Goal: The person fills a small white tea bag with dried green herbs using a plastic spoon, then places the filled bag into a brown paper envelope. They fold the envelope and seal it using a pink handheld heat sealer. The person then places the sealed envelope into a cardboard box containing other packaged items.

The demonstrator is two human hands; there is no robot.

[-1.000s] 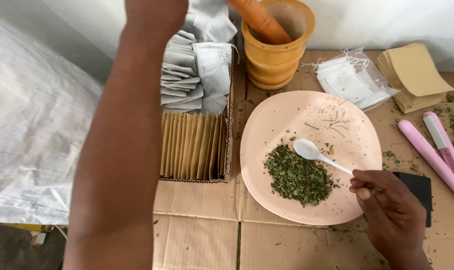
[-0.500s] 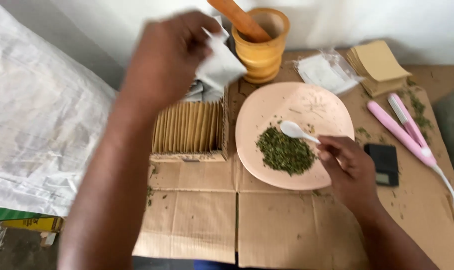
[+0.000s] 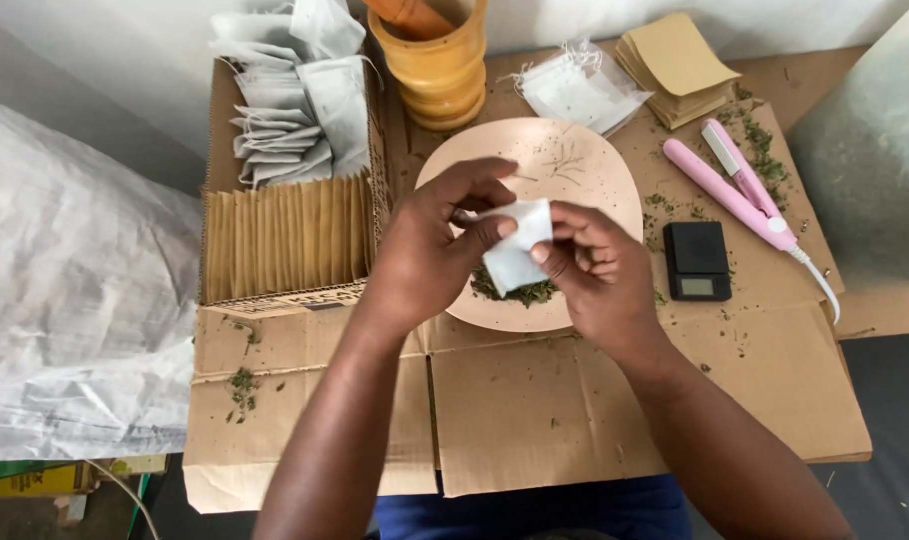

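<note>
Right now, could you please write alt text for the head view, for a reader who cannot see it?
Left hand and right hand hold a small white filter bag above a pink plate of dried green herbs; a cardboard box of envelopes sits left, a pocket scale right.

A plain white, thin paper filter bag point(image 3: 516, 252) is pinched over a pale pink round plate point(image 3: 585, 165) flecked with dark green dried herb point(image 3: 523, 293). A yellow-orange ribbed wooden mortar point(image 3: 438, 72) is seen beside tan square paper envelopes point(image 3: 677, 60). A pink long-handled heat sealer point(image 3: 733, 190) and a small black flat pocket scale point(image 3: 696, 260) are set on brown corrugated cardboard point(image 3: 535, 410).
</note>
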